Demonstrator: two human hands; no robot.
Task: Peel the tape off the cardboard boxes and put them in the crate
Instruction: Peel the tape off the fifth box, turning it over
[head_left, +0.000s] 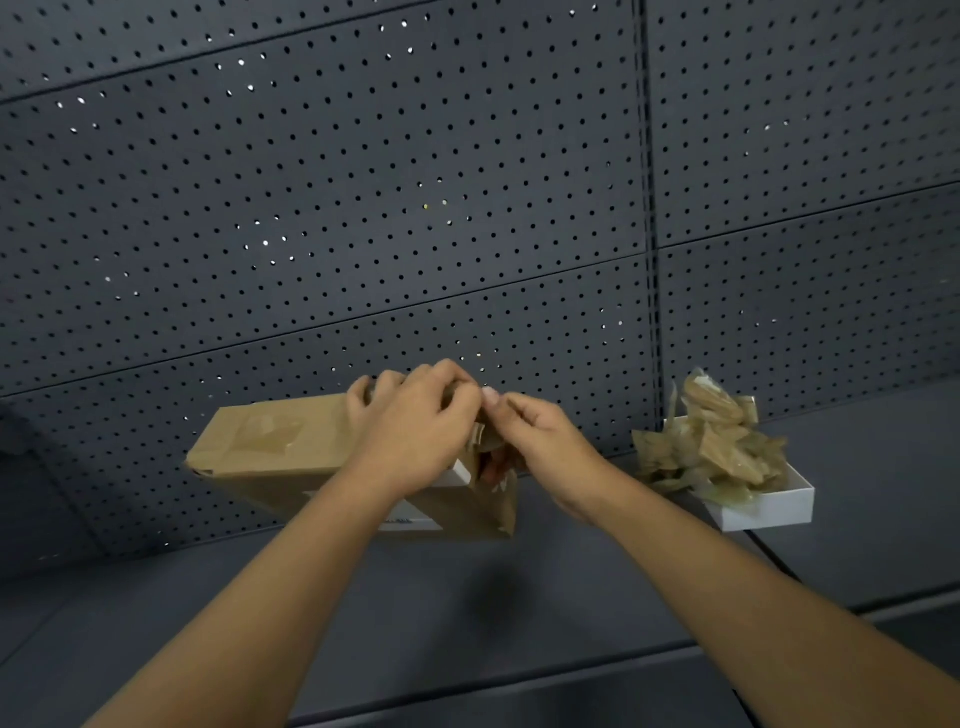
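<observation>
A brown cardboard box (270, 447) is held tilted above the dark shelf, with patches of clear tape on its top face and a white label on its lower side. My left hand (415, 431) grips the box's right end, fingers curled over its top edge. My right hand (535, 441) pinches a strip of tape (480, 434) at that same end, thumb and fingertips right against my left hand. The box's right end looks torn and partly open. No crate is in view.
A white tray (769, 512) heaped with crumpled peeled tape (711, 447) stands at the right on the dark shelf (467, 597). A grey pegboard wall (415, 182) rises close behind the box. A dark cable (779, 564) runs along the shelf under the tray.
</observation>
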